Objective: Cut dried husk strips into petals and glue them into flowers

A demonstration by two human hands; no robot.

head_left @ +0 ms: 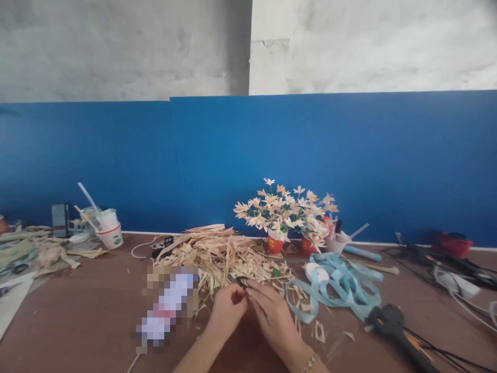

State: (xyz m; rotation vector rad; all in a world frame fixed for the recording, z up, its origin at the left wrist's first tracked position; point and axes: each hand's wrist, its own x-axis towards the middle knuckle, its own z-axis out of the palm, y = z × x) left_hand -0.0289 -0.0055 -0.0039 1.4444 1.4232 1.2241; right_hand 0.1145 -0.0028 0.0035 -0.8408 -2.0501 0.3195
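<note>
My left hand (229, 310) and my right hand (272, 314) meet at the front middle of the brown table, fingertips nearly touching. A pair of dark-handled scissors (242, 281) shows at the fingertips, its blades pointing away to the left; the right fingers are against its handle. The left fingers are curled into a pinch, and what they hold is too small to make out. Right behind the hands lies a heap of dry, pale husk strips (217, 254). Husk flowers (277, 210) stand in red cups (275, 243) beyond it.
A pixelated device (166, 311) with a cable lies left of my hands. Light blue ribbon (341, 285) and a black glue gun (392, 324) are at right. A white cup (111, 235) and more husks (54, 254) sit at left. A blue partition (194, 166) runs behind.
</note>
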